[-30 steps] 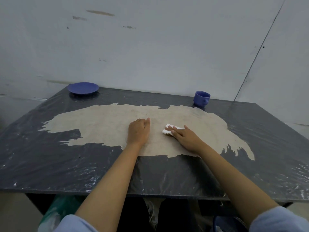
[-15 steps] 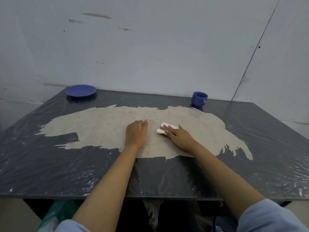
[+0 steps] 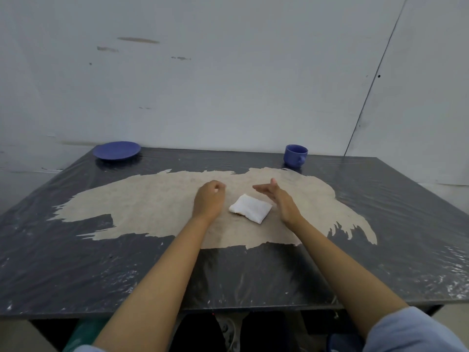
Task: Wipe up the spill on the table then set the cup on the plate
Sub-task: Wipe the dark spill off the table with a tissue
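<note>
The right hand [image 3: 278, 199] has let go and lifted, fingers spread; the white cloth [image 3: 250, 208] now lies free on the table [image 3: 393, 224] between both hands. The left hand [image 3: 209, 199] stays fisted, empty. The cup [image 3: 295, 155] is still far from the plate [image 3: 116, 150].

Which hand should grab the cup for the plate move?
Right hand, likely: it is open and on the same side as the cup. Left hand is curled, farther away.

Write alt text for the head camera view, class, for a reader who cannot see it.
A folded white cloth lies on a dark table between a loosely closed left hand and an open right hand, neither touching it. A blue plate sits far left, a blue cup far right.
</note>
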The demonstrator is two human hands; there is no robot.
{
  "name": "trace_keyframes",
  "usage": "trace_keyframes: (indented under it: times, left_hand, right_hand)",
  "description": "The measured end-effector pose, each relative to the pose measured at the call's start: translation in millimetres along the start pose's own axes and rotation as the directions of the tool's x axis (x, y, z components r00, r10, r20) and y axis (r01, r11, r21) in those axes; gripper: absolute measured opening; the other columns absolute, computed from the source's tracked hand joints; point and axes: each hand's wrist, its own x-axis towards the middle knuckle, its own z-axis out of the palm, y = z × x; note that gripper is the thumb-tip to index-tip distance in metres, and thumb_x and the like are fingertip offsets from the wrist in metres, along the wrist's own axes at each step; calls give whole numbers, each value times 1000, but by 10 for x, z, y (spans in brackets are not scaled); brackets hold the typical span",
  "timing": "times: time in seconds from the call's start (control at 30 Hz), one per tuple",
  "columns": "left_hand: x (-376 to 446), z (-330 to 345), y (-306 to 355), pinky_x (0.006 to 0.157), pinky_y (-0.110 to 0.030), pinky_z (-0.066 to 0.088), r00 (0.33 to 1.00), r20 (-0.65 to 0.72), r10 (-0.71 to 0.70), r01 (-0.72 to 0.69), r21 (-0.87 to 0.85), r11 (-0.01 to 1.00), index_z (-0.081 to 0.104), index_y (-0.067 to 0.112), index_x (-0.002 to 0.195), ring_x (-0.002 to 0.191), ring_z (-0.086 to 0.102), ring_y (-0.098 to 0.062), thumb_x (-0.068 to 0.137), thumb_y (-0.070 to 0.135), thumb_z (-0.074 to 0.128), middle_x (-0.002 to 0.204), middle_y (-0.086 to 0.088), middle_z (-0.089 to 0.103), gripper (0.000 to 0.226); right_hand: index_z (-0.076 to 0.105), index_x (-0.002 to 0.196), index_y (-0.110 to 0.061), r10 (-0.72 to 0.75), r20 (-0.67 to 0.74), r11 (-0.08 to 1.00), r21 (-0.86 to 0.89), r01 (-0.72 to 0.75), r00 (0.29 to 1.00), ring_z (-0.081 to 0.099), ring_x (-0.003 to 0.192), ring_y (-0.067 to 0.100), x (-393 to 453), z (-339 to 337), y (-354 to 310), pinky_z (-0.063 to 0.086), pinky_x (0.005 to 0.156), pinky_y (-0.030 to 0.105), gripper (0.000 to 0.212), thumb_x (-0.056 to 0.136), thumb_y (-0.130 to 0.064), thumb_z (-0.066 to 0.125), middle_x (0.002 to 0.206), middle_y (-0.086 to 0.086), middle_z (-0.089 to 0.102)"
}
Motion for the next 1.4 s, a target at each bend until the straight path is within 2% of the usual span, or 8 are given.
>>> trace_keyframes:
  times: [0.1, 0.17, 0.3, 0.63, 0.8, 0.97, 1.17, 1.4]
  left_hand:
    - [-160, 270, 176, 104, -25, 35, 962, 136, 238, -255, 125, 959, 62, 13, 126, 123, 52, -17, 99, 21, 41, 132, -1, 60, 35]
    - [-248, 462, 212, 117, -28, 22, 920, 262, 292, -357, 249, 900, 53, 17, 138, 137, 40, -15, 101, 30, 38, 147, 1, 49, 42]
    - [-309, 592, 197, 121, -33, 11, 882, 412, 228, -413, 445, 795, 34, 15, 150, 148, 23, -16, 104, 37, 28, 160, -1, 28, 52]
    - [-257, 327, 81, 122, -36, 3, 791, 606, 84, -527, 607, 595, 4, 11, 156, 152, -3, -18, 107, 23, 18, 165, -5, -3, 53]
    - [-107, 372, 129, 121, -34, 4, 786, 617, 45, -492, 580, 649, 0, 12, 156, 152, -1, -17, 107, 26, 15, 165, -4, -4, 53]
    - [25, 410, 288, 121, -36, 8, 737, 676, 14, -548, 584, 599, 3, 12, 156, 152, -3, -20, 107, 24, 18, 164, -4, -6, 52]
    - [23, 410, 317, 120, -36, 13, 726, 687, 33, -526, 523, 671, 3, 19, 156, 152, 0, -17, 107, 28, 19, 165, 1, -3, 52]
    - [-139, 421, 355, 121, -38, 16, 729, 680, 76, -505, 459, 731, 9, 22, 156, 152, 6, -17, 106, 34, 23, 164, 5, 2, 54]
  right_hand:
    - [70, 114, -25, -15, -171, 998, -62, 4, 985, 56, 120, 11, -22, -95, 85, 36, 105, 29, 57, 102, -52, 20, 124, -7, 66]
    - [68, 115, -27, -40, -231, 990, -138, 8, 972, 54, 120, 11, -38, -145, 169, 31, 111, 35, 54, 103, -49, 20, 125, -8, 65]
    - [64, 115, -30, -28, -288, 977, -209, -34, 957, 50, 126, 14, -37, -171, 331, 11, 122, 45, 49, 103, -48, 19, 131, -6, 61]
    - [64, 115, -24, 16, -256, 966, -246, -81, 967, 54, 119, 16, -31, -151, 311, 12, 122, 43, 55, 102, -50, 17, 126, -3, 63]
    - [64, 112, -24, 18, -262, 961, -261, -89, 965, 56, 112, 15, -57, -128, 309, 13, 121, 44, 56, 102, -52, 17, 109, -8, 63]
    - [60, 121, -19, 18, -274, 947, -303, -104, 962, 54, 120, 18, -78, -111, 256, 12, 122, 43, 59, 102, -50, 13, 124, 0, 63]
    - [60, 116, -17, 34, -338, 962, -242, -122, 941, 57, 112, 23, -67, -101, 237, 34, 111, 47, 62, 100, -55, 14, 118, 3, 64]
    - [62, 111, -15, 17, -339, 958, -264, -113, 940, 56, 105, 18, -99, -81, 205, 31, 113, 48, 60, 102, -52, 16, 113, 4, 65]
